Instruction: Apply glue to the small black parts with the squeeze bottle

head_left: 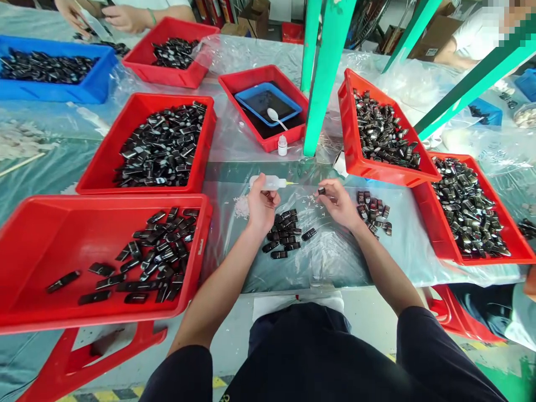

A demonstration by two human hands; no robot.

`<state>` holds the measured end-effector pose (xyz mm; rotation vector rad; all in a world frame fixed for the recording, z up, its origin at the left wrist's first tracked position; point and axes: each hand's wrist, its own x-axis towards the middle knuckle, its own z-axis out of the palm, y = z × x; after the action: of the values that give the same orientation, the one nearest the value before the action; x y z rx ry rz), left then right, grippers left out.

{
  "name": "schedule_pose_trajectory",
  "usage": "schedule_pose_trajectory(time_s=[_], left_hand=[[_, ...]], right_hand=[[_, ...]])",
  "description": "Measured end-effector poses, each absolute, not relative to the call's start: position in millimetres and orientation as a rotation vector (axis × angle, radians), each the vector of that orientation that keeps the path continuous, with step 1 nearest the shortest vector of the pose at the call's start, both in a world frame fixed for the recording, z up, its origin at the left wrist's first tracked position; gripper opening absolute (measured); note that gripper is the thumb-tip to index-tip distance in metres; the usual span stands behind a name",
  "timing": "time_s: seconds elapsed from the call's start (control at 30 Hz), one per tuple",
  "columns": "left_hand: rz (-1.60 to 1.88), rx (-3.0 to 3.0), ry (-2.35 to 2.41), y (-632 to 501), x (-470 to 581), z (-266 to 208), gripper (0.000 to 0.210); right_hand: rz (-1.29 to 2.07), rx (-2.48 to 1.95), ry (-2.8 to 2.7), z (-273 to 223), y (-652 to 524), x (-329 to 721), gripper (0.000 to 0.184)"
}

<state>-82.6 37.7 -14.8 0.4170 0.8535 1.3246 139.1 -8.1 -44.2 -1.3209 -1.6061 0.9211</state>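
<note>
My left hand (262, 206) is closed round a translucent squeeze bottle (272, 182), held level with its thin needle tip pointing right. Across from the tip, my right hand (337, 204) pinches a small black glossy part (321, 190) between thumb and fingertips. A short gap lies between the needle and that part. Below my hands a loose pile of black parts (287, 226) rests on the plastic-covered table. More dark parts (374, 209) lie in a group to the right of my right hand. Tiny pale pieces (242, 207) are heaped beside my left hand.
Red bins of black parts stand left (205, 223) and right (427, 167). Behind, a red bin (234, 89) holds a blue tray (251, 106) with a white spoon (274, 116). A small white bottle (282, 146) stands near a green post (316, 123). Co-workers' hands (125, 18) show at the back left.
</note>
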Motion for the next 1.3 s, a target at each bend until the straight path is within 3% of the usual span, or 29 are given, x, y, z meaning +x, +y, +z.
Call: schedule_pose_trajectory(time_s=[0.2,0.57,0.7,0.9,1.13,1.3], left_hand=[[1.346,0.471,0.923,37.4,-81.8,-12.6,0.044],[1.348,0.494,0.898,34.9,-80.3,-15.2,0.043],[1.348,0.49,0.897,34.6,-79.6,-14.8,0.043],[1.317,0.513,0.936,34.9,-79.4,-13.9,0.045],[1.299,0.531,0.908,34.8,-79.1,-16.2,0.042],[1.312,0.548,0.938,32.7,-77.3,-16.6,0.04]], right_hand=[[0.628,-1.5,-2.018,-37.8,-14.4,137.7,0.035],[0.451,-1.869,-1.95,-39.6,-5.7,144.9,0.025],[0.432,-1.965,-1.882,-39.9,-5.1,142.4,0.031],[0.55,-1.735,-1.677,-36.3,-7.7,142.6,0.039],[0.961,-1.233,-1.592,-44.2,-10.3,132.0,0.043],[1.055,-1.162,-1.541,-44.8,-12.5,127.2,0.048]])
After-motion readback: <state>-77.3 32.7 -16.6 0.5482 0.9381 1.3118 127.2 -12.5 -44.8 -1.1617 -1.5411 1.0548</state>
